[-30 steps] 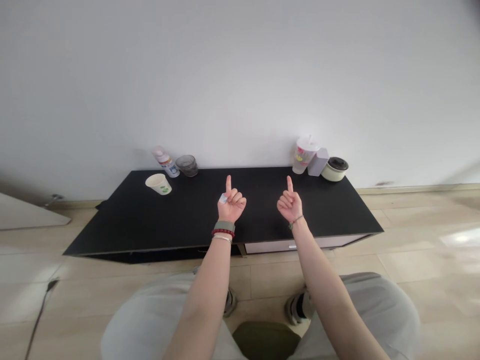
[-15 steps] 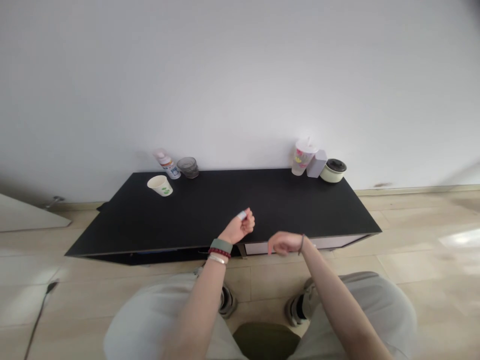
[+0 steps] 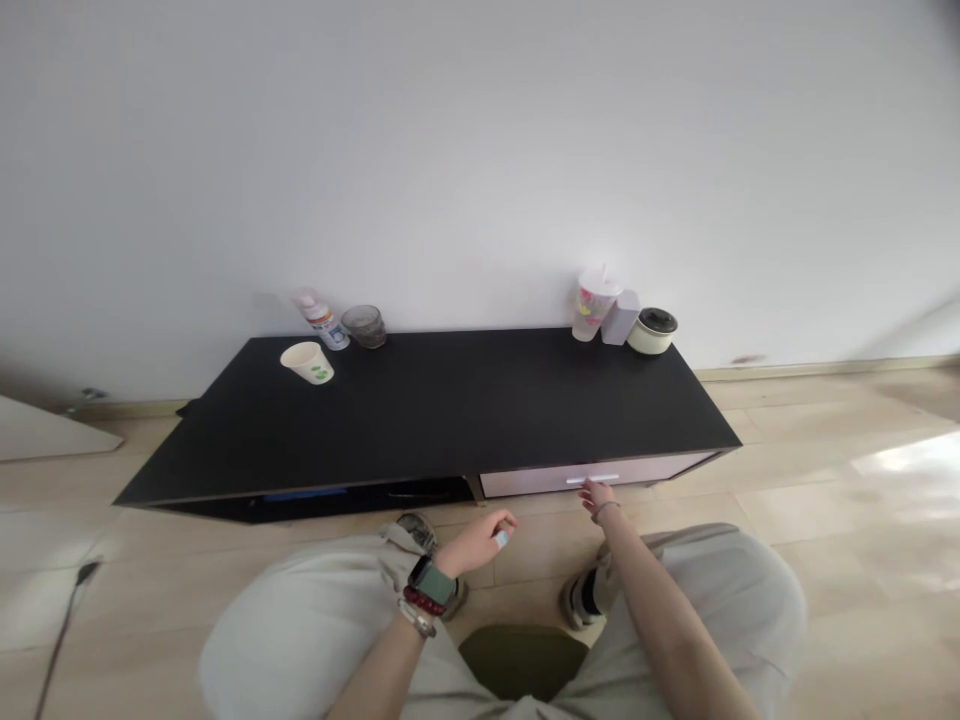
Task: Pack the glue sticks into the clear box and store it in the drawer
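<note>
Head view: you sat before a low black-topped cabinet (image 3: 420, 420), its white drawer front (image 3: 525, 483) facing you. The drawer looked light and rigid, its smooth panel offering little purchase, so the slim metal handle (image 3: 592, 479) seemed the place to hook your fingers from beneath. Your right hand (image 3: 598, 497) was just at that handle, fingers curled upward, though whether they gripped it could not be told. Your left hand (image 3: 476, 545) hung loosely curled and empty, a pale bandage (image 3: 502, 540) on one finger.
</note>
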`<state>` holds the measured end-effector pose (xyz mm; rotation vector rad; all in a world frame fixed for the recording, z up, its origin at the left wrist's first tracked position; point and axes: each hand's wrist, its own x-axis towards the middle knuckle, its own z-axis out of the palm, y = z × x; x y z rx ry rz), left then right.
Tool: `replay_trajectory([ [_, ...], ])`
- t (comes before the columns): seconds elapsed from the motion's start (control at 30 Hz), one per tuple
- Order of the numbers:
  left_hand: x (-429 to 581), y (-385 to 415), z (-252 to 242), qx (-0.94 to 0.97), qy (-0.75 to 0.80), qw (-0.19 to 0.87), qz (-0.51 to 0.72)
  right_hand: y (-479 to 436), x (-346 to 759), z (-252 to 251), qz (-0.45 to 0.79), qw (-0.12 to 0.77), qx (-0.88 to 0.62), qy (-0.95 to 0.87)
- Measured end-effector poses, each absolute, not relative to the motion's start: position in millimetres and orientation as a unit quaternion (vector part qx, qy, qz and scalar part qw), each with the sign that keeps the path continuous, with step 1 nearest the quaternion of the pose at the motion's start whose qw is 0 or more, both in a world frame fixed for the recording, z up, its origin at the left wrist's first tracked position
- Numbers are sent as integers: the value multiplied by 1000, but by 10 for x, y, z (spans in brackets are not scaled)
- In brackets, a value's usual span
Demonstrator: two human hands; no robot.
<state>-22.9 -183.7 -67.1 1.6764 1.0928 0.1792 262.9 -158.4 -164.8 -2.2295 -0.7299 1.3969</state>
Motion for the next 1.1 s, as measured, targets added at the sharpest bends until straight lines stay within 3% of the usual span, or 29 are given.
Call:
replay_trajectory([
  [0.27,-127,-1843,-425,831,435,301,172,-1973,2562,-1653,496,206,-806,-250],
  [0.4,-90,-1888,-536,856,441,248,106,-2295,2446,-1577,555,155,-768,-277],
  [0.57,-26,-2030,-560,862,426,275,-18,-2475,2232,-1170,648,64,-634,-417],
  [0.6,-14,-2064,-546,862,423,279,-34,-2423,2209,-1052,614,54,-597,-514],
  [0.67,6,-2145,-520,866,411,279,-55,-2243,2188,-840,431,39,-559,-707],
  [0.77,2,-2307,-519,874,392,279,-68,-1949,2166,-705,255,-29,-570,-780],
  [0.93,-124,-2589,-595,877,382,285,-63,-1851,2054,-874,241,-101,-557,-789],
  [1.1,-241,-2736,-642,886,395,232,-68,-1975,2018,-872,232,-108,-552,-794],
])
